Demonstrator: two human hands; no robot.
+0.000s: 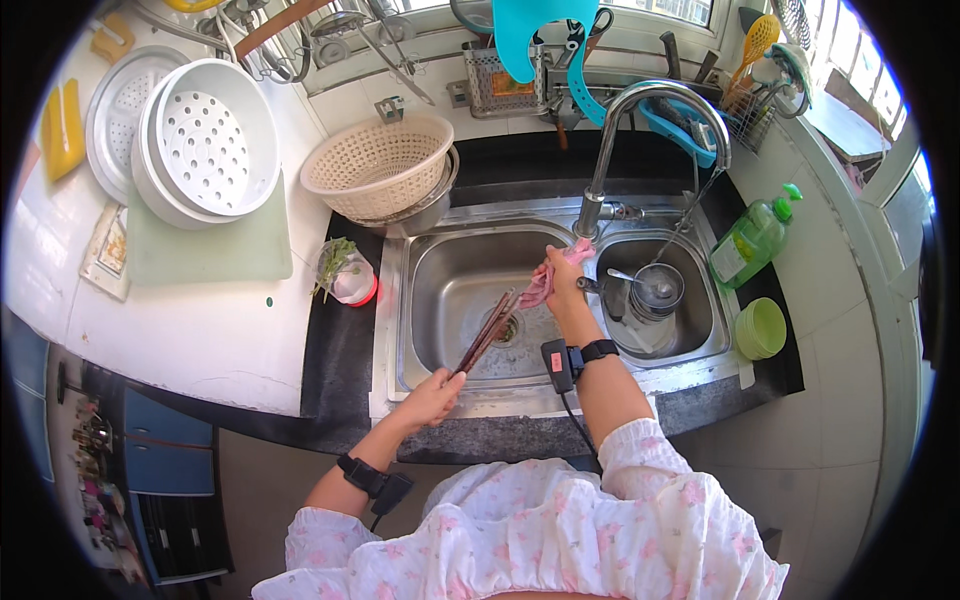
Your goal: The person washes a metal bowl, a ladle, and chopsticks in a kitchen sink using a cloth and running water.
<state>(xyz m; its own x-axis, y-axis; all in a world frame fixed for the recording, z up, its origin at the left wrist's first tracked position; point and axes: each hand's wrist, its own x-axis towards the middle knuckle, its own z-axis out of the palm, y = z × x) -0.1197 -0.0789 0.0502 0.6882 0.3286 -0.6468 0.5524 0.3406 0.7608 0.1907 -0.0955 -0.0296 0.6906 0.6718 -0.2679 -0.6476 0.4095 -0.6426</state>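
Note:
My left hand grips a bundle of dark chopsticks, whose far ends point up and right over the larger basin of a steel double sink. My right hand holds a crumpled pink cloth just beyond the chopstick tips, near the divider between the basins. From the chrome faucet, water runs into the smaller right basin. A small metal bowl there catches it, on top of other stacked dishes. A spoon leans on that bowl's rim.
A green soap bottle and stacked green bowls stand right of the sink. Left are a container with leafy greens, a beige plastic colander and a white steamer basket on a pale cutting board. A turquoise bib hangs behind.

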